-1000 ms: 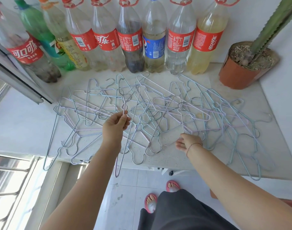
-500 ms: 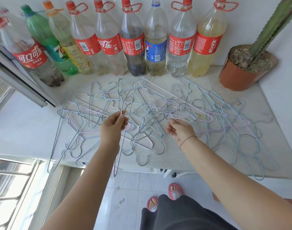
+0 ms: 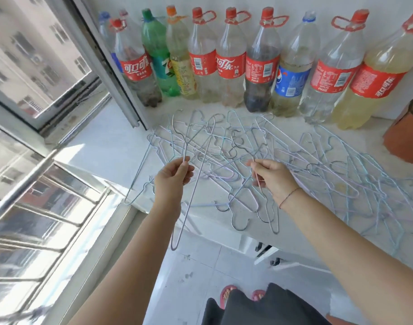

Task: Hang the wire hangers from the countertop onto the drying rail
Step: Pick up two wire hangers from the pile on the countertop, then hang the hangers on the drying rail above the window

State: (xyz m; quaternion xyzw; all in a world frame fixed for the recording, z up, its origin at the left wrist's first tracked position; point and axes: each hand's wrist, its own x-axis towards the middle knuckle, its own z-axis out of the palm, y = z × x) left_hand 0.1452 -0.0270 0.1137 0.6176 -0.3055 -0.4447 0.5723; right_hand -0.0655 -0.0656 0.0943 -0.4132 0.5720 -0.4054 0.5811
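White countertop (image 3: 111, 146) strewn with tangled pale-blue and lilac wire hangers (image 3: 318, 165), bottles (image 3: 231, 64) lining its back edge. Left hand (image 3: 171, 177) above the front edge, pinching one hanger (image 3: 184, 151) by its neck, hook up; right hand (image 3: 274, 177) alongside, pinching another hanger (image 3: 246, 153).

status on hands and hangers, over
Both busy: left hand pinches one wire hanger by its neck. Right hand pinches a second hanger. Remaining hangers tangled on countertop, may snag.

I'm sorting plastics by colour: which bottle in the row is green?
The 7-Up bottle with the green cap; the others are clear plastic.
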